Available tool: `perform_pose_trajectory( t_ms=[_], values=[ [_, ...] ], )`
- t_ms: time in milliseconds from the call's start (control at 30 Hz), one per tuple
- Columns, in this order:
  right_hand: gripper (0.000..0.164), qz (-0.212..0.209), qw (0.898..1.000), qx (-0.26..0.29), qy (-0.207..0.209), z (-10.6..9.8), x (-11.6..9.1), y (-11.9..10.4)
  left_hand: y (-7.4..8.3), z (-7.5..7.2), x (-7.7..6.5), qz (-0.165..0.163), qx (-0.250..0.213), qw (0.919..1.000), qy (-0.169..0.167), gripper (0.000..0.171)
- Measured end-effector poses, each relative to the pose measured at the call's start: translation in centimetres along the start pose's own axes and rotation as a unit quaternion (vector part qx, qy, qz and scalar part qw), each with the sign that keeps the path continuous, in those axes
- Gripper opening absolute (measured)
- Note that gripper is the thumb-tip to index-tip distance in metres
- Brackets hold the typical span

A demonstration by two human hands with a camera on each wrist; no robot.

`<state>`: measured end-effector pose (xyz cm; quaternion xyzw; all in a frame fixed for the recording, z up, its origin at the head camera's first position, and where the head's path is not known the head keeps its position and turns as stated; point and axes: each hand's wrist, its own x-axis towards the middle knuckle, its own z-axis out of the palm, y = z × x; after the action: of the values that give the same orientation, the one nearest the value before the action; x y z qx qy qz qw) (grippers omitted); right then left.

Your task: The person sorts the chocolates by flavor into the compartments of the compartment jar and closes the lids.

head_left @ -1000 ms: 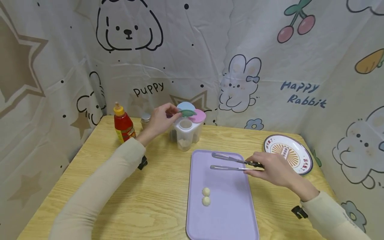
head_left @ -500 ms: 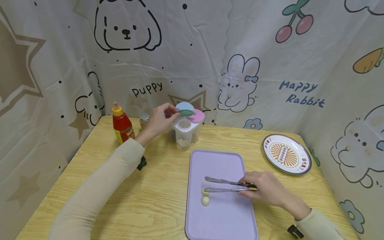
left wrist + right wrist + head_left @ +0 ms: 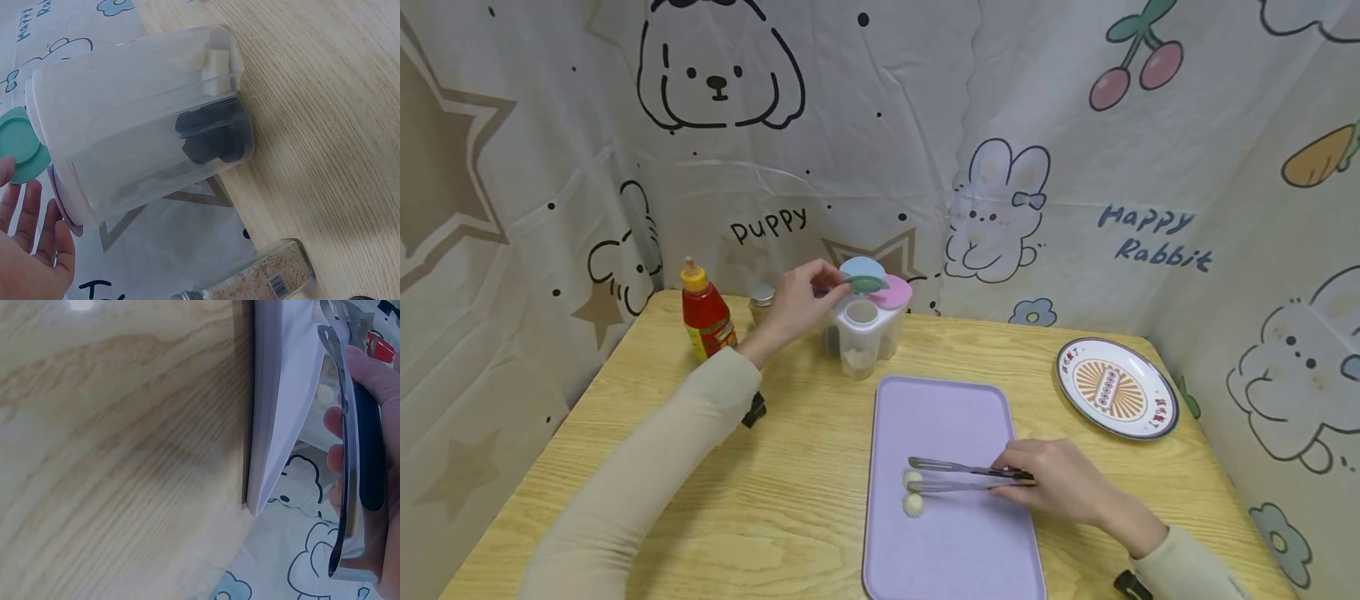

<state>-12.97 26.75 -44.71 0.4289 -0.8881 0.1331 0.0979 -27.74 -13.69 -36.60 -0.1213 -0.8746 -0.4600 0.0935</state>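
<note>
My left hand (image 3: 797, 307) pinches a green lid (image 3: 867, 284), raised above one round opening of a clear storage container (image 3: 859, 342). In the left wrist view, pale pieces (image 3: 217, 72) and dark pieces (image 3: 215, 131) lie in separate compartments. My right hand (image 3: 1060, 483) holds metal tongs (image 3: 955, 467) with black grips, low over the purple tray (image 3: 958, 558). Two small pale balls (image 3: 913, 505) sit on the tray's left part. The lower tong arm partly covers the farther ball; whether it touches cannot be told.
A red sauce bottle (image 3: 706, 310) with a yellow cap and a jar (image 3: 761, 302) stand left of the container. At the back right lies a patterned plate (image 3: 1116, 387). A printed cloth (image 3: 865, 133) hangs behind the wooden table (image 3: 760, 500).
My right hand has brought the tongs towards me over the tray, down to the balls, and their arms are closer together. The left hand stays with the green lid.
</note>
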Motion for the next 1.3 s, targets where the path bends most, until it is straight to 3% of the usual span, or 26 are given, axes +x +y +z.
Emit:
perform_pose_trajectory(
  t_ms=[833,1033,1300],
  values=[
    [0.016,-0.005,0.999,0.034,0.004,0.8,0.8,0.5,0.0,0.1,0.0,0.0,-0.003,1.0,0.003,0.021],
    [0.017,-0.012,0.999,0.025,0.032,-0.4,2.1,1.0,0.0,0.1,0.0,-0.001,-0.006,1.0,0.003,0.021],
    [0.016,-0.022,0.997,-0.018,0.069,-3.8,5.9,2.4,-0.1,0.1,0.0,-0.002,-0.003,1.0,0.007,0.022]
  ],
)
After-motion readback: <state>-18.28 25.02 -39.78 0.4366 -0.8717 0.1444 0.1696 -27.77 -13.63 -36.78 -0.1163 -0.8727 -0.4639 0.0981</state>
